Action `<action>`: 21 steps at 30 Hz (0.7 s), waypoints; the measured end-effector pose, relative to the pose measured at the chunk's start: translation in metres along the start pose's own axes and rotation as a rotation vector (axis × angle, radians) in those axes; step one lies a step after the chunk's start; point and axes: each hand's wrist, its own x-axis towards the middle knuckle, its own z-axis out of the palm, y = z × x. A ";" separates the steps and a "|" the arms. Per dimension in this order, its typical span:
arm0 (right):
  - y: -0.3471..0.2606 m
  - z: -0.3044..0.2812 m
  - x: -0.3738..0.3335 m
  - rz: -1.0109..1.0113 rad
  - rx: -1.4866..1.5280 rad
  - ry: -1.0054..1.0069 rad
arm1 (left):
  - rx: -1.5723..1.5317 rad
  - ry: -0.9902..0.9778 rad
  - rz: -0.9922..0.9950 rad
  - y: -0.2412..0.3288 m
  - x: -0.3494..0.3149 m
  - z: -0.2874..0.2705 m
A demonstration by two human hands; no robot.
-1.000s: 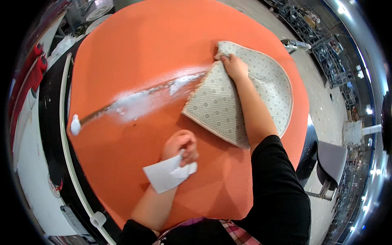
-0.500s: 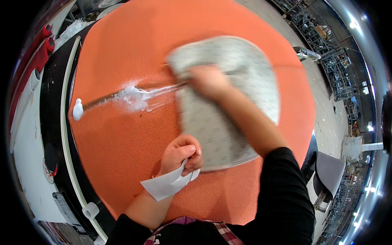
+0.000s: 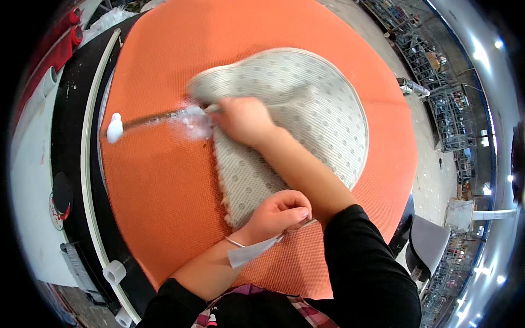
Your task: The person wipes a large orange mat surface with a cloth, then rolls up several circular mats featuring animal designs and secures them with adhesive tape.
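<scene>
A rounded pale grey mat (image 3: 333,115) with a dotted pattern lies on a large orange textured sheet (image 3: 164,202). My right hand (image 3: 243,121) is closed on the mat's left edge, where the cloth bunches into folds; its fingertips are partly hidden. Just left of those fingers, smeared white foam (image 3: 194,121) lies along a dark line (image 3: 147,119) on the orange sheet. A separate foam blob (image 3: 115,128) sits at the line's left end. My left hand (image 3: 281,212), closed over the mat's lower edge and below my right forearm, holds a piece of white paper (image 3: 252,252).
Left of the orange sheet runs a pale rail (image 3: 87,164) along a black table edge (image 3: 68,120). Red rolls (image 3: 64,46) stand at the far left. On the right are a grey chair (image 3: 429,243) and metal racks (image 3: 451,109) on the floor.
My right hand has moved left, dragging the mat's edge over part of the foam and folding the cloth. My left hand with the paper has shifted right and slightly down.
</scene>
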 end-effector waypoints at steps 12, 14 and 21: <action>0.219 -0.069 -0.129 0.791 -0.299 0.153 | -0.064 -0.028 0.027 0.004 -0.006 0.001; 0.210 -0.056 -0.112 0.826 -0.214 0.195 | -0.102 -0.066 0.012 0.004 -0.002 0.003; -0.016 0.000 -0.006 0.045 0.020 -0.024 | 0.123 -0.106 0.094 -0.001 -0.001 0.009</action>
